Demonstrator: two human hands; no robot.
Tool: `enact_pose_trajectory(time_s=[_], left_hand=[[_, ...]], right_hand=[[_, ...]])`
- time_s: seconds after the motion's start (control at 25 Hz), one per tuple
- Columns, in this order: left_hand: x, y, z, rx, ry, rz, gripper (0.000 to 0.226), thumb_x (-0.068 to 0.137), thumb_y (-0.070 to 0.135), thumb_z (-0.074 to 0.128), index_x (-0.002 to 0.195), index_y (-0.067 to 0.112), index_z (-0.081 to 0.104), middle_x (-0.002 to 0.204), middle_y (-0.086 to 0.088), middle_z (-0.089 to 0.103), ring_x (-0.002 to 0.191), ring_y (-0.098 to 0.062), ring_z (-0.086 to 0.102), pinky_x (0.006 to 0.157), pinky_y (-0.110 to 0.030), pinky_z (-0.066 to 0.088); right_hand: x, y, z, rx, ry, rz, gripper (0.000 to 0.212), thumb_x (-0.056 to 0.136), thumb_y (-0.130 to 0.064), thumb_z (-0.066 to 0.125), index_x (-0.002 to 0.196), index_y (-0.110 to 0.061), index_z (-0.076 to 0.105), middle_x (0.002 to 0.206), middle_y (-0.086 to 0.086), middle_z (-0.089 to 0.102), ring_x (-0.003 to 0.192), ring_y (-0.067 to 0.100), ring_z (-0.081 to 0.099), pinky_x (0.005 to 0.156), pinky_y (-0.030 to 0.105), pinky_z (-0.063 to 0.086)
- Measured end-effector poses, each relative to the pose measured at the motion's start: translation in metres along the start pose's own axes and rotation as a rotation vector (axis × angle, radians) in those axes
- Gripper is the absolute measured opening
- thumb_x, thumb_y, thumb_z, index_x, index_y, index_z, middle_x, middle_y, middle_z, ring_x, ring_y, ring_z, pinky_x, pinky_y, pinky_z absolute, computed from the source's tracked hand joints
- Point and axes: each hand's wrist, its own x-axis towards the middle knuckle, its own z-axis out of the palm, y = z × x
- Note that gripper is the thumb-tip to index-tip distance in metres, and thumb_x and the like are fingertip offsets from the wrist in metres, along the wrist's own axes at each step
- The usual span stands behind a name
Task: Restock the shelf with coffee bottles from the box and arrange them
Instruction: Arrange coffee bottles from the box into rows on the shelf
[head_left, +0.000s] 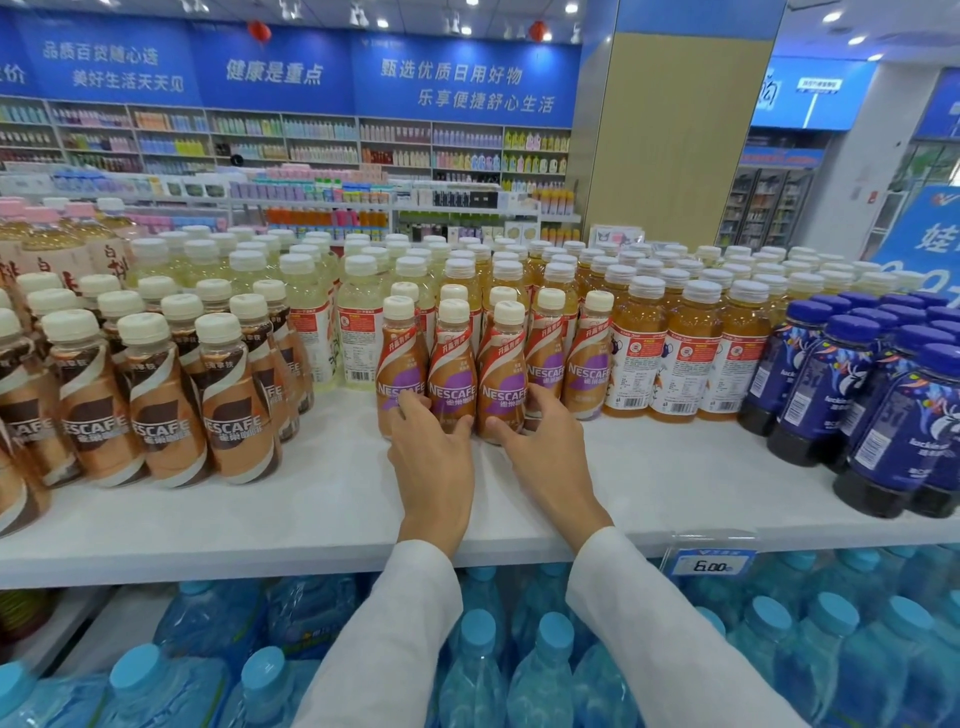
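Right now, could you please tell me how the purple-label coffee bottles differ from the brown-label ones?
The purple-label coffee bottles carry purple and red wraps; the brown-label coffee bottles are brown and white. The purple ones are held by the left hand and right hand; the brown ones stand untouched. Both have cream caps.

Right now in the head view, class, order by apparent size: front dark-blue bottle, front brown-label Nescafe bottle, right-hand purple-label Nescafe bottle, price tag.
1. dark-blue bottle and brown-label Nescafe bottle: alike, both nearer the camera, so unranked.
2. purple-label Nescafe bottle.
3. price tag.
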Motion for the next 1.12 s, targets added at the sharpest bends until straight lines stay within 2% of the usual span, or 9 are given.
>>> enact_pose_trajectory(time_s=[0.16, 0.68, 0.76, 0.88, 1.0, 1.12], left_hand=[[0.001, 0.0, 0.0, 0.001, 0.005, 0.005, 0.051, 0.088, 0.033, 0.076, 0.126, 0.014, 0.048, 0.129, -0.009, 0.055, 0.114, -0.025, 0.058, 0.095, -0.037, 0.05], [-0.001, -0.004, 0.0, 0.009, -0.004, 0.01, 0.049, 0.085, 0.039, 0.078, 0.119, 0.019, 0.049, 0.123, -0.006, 0.058, 0.108, -0.025, 0.06, 0.095, -0.044, 0.054], [-0.003, -0.004, -0.003, 0.015, -0.015, 0.021, 0.046, 0.086, 0.039, 0.077, 0.117, 0.02, 0.05, 0.124, -0.005, 0.058, 0.107, -0.022, 0.06, 0.095, -0.041, 0.054], [-0.01, -0.004, -0.014, 0.002, -0.058, 0.05, 0.036, 0.087, 0.041, 0.074, 0.107, 0.024, 0.05, 0.116, -0.001, 0.061, 0.099, -0.018, 0.059, 0.086, -0.031, 0.048], [-0.019, -0.011, -0.029, 0.046, -0.105, 0.058, 0.041, 0.088, 0.045, 0.072, 0.115, 0.018, 0.059, 0.116, 0.001, 0.067, 0.104, -0.018, 0.062, 0.091, -0.036, 0.051], [-0.036, -0.019, -0.05, 0.068, -0.119, 0.06, 0.041, 0.091, 0.042, 0.068, 0.125, 0.019, 0.063, 0.121, 0.003, 0.068, 0.11, -0.018, 0.063, 0.098, -0.038, 0.051]], right_hand=[[0.001, 0.001, 0.0, -0.017, 0.008, -0.01, 0.059, 0.088, -0.042, 0.072, 0.14, -0.029, 0.048, 0.137, -0.008, 0.059, 0.123, 0.014, 0.059, 0.105, 0.04, 0.051], [-0.002, 0.001, 0.0, -0.044, -0.014, -0.003, 0.06, 0.088, -0.044, 0.072, 0.14, -0.029, 0.047, 0.138, -0.007, 0.058, 0.126, 0.016, 0.057, 0.105, 0.045, 0.051], [-0.005, -0.002, -0.004, -0.024, -0.041, 0.012, 0.057, 0.087, -0.039, 0.074, 0.138, -0.027, 0.049, 0.136, -0.006, 0.059, 0.123, 0.017, 0.058, 0.105, 0.043, 0.051], [-0.017, -0.006, -0.016, 0.021, -0.052, 0.013, 0.046, 0.086, -0.037, 0.075, 0.128, -0.027, 0.056, 0.127, -0.007, 0.064, 0.115, 0.015, 0.061, 0.1, 0.04, 0.053], [-0.04, -0.007, -0.033, -0.052, -0.099, 0.01, 0.054, 0.09, -0.03, 0.073, 0.138, -0.022, 0.051, 0.133, -0.002, 0.06, 0.12, 0.02, 0.058, 0.1, 0.034, 0.049], [-0.063, -0.006, -0.046, -0.143, -0.134, 0.001, 0.06, 0.092, -0.034, 0.069, 0.145, -0.02, 0.046, 0.143, -0.002, 0.055, 0.126, 0.017, 0.055, 0.107, 0.035, 0.044]])
